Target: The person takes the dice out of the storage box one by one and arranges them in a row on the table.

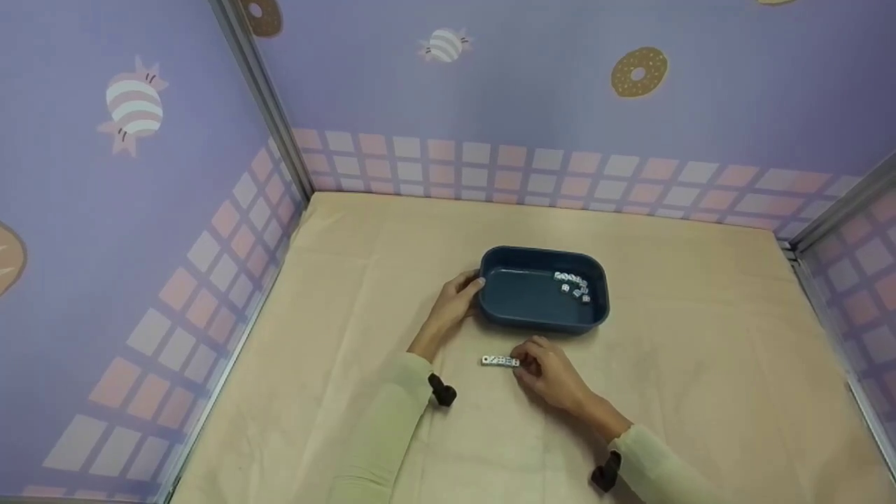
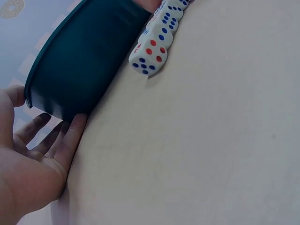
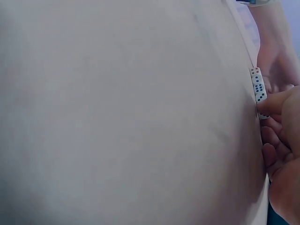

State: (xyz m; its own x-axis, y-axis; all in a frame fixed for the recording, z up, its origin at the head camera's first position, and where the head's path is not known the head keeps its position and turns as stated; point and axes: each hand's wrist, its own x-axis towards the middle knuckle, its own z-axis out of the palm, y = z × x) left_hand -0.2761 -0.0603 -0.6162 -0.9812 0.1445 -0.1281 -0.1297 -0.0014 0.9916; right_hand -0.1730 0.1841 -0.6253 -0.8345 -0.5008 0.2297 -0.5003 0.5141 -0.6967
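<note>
A dark blue rectangular bin [image 1: 546,323] with rounded corners sits on the cloth. My left hand [image 1: 451,306] grips its left end; in the left wrist view the thumb is at the rim and the fingers [image 2: 70,140] are low against its side. In front of the bin, several white dice [image 1: 498,361] form a short straight row with blue and red pips. My right hand [image 1: 551,372] pinches the right end die of that row, its thumb [image 3: 276,101] on the near side and the fingers behind. More loose dice [image 1: 586,299] lie inside the bin toward its right end.
A cream cloth [image 1: 364,280] covers the table. Purple panels [image 1: 532,84] with sweets and checks stand at the back and on both sides, joined by metal posts [image 1: 266,98]. Dark wrist mounts [image 1: 441,390] are on both sleeves.
</note>
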